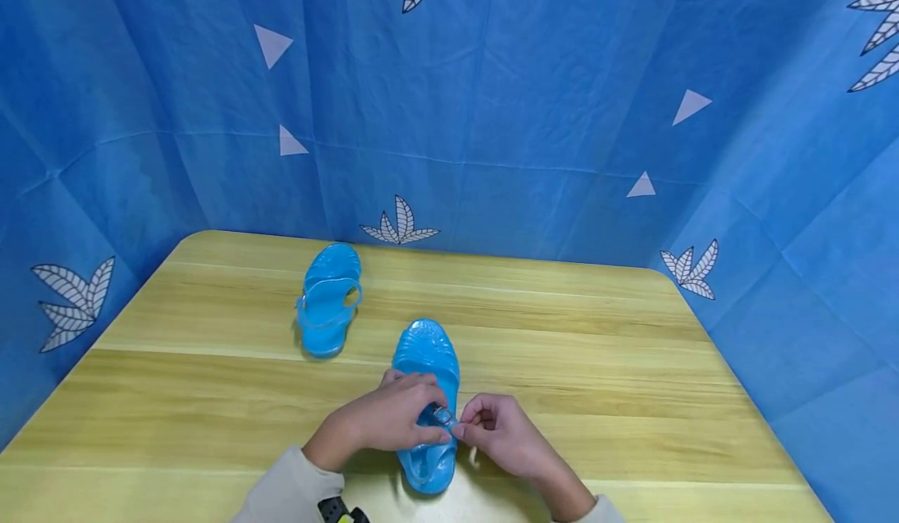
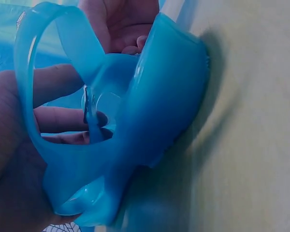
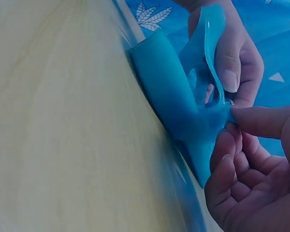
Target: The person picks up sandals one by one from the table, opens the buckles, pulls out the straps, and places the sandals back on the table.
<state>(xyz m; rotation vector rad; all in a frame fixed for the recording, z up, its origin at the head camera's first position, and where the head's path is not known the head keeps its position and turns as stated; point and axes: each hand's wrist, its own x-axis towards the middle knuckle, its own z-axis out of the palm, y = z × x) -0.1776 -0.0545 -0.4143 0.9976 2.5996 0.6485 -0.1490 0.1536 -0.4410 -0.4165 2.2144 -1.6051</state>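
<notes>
A blue jelly sandal (image 1: 427, 345) lies on the table, toe pointing away, in the head view. My left hand (image 1: 400, 415) reaches over it from the left and holds its strap near the metal buckle (image 1: 442, 414). In the left wrist view, fingers of that hand show through the loop of the ankle strap (image 2: 24, 72). From the right side, my right hand (image 1: 504, 435) pinches the strap by the buckle between thumb and forefinger. Its other fingers curl below the pinch in the right wrist view, and the fingertips partly hide the strap end.
A second blue sandal (image 1: 325, 304) rests farther back and to the left on the wooden table (image 1: 597, 336). Blue cloth (image 1: 492, 101) with leaf and triangle prints hangs behind and along both sides. A dark watch (image 1: 340, 510) is on the left wrist.
</notes>
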